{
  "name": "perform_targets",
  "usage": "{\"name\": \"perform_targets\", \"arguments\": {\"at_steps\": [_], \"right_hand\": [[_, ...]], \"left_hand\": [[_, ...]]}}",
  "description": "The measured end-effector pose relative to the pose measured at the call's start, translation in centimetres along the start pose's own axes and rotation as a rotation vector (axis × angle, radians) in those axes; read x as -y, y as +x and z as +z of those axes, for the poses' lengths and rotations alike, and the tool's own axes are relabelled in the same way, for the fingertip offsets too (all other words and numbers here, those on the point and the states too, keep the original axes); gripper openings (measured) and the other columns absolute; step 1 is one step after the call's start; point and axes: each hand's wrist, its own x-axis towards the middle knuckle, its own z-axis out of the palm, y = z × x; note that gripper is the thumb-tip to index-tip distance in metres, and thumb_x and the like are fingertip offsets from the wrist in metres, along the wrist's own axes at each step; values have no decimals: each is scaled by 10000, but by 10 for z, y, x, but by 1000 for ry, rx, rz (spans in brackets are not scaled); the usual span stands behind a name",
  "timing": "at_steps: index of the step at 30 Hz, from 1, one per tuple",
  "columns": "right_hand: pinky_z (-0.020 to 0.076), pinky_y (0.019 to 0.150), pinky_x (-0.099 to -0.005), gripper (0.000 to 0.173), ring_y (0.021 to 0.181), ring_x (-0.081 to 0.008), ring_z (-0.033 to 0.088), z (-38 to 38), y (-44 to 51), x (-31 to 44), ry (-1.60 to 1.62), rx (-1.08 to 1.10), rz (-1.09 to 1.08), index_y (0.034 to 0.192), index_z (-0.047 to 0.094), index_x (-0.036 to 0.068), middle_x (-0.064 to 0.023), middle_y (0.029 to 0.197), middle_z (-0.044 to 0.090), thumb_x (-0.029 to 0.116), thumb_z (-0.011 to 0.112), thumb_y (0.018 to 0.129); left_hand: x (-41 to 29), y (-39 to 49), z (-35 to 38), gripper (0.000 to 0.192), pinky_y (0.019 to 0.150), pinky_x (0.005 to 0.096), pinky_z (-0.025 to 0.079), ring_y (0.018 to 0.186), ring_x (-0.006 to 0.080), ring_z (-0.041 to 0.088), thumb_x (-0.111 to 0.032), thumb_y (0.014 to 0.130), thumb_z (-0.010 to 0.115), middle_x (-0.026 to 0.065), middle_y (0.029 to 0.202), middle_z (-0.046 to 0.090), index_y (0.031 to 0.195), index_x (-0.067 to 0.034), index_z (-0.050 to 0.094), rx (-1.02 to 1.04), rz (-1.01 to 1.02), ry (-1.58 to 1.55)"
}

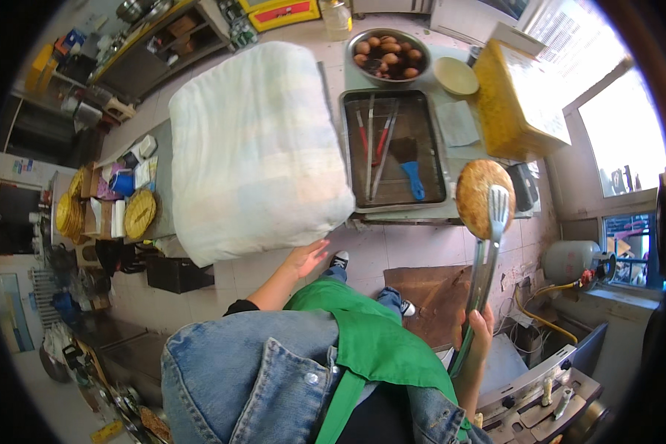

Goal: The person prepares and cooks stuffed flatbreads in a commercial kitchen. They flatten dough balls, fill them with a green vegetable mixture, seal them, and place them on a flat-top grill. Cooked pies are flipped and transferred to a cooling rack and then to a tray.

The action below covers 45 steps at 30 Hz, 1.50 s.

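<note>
My right hand (476, 326) grips long metal serving tongs (481, 272) near their lower end. Between the tong tips is a round, golden-brown flatbread (480, 191), held up at the right of the view; the fork-shaped jaw lies across its near face. My left hand (306, 258) holds nothing, its fingers apart, just below the front edge of a thick, pale checked quilt (260, 150). Whether the fingertips touch the cloth I cannot tell. The quilt is folded over something bulky that it hides.
A dark metal tray (391, 202) holds loose tongs and a blue-handled scraper (412, 176). Behind it stands a steel bowl (360, 72) of eggs in dark liquid. A yellow box (491, 105) and a pale bowl (456, 75) sit rightward. A burner unit (555, 397) is at lower right.
</note>
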Motion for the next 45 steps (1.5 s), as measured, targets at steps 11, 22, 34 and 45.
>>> {"name": "perform_targets", "arguments": {"at_steps": [11, 22, 34, 45], "right_hand": [[338, 318, -235, 420, 372, -117, 452, 118, 89, -28, -125, 184, 107, 1272, 496, -15, -62, 714, 577, 187, 578, 913], [341, 347, -242, 327, 407, -114, 480, 198, 162, -71, -403, 326, 342, 1207, 539, 23, -19, 691, 542, 137, 601, 907], [416, 402, -233, 508, 466, -93, 533, 295, 257, -152, -693, 598, 465, 1349, 501, 3, -27, 715, 576, 168, 660, 896], [405, 439, -228, 409, 534, -81, 531, 284, 270, -167, -765, 575, 499, 1242, 588, 26, -21, 775, 622, 186, 690, 880]], "left_hand": [[-195, -113, 90, 520, 1022, 500, 442, 1240, 295, 535, -352, 915, 612, 81, 1347, 563, 1357, -105, 492, 446, 151, -587], [-374, -276, -26, 595, 1140, 544, 270, 1408, 285, 359, -435, 935, 536, 52, 1514, 411, 1450, -158, 425, 604, 955, -320], [-422, -231, -78, 576, 1156, 496, 247, 1390, 279, 377, -447, 979, 456, 61, 1496, 434, 1445, -110, 430, 653, 888, -358], [-447, -200, -84, 552, 1079, 476, 378, 1307, 264, 481, -415, 929, 581, 56, 1447, 497, 1414, -170, 480, 646, 793, -268]]}}
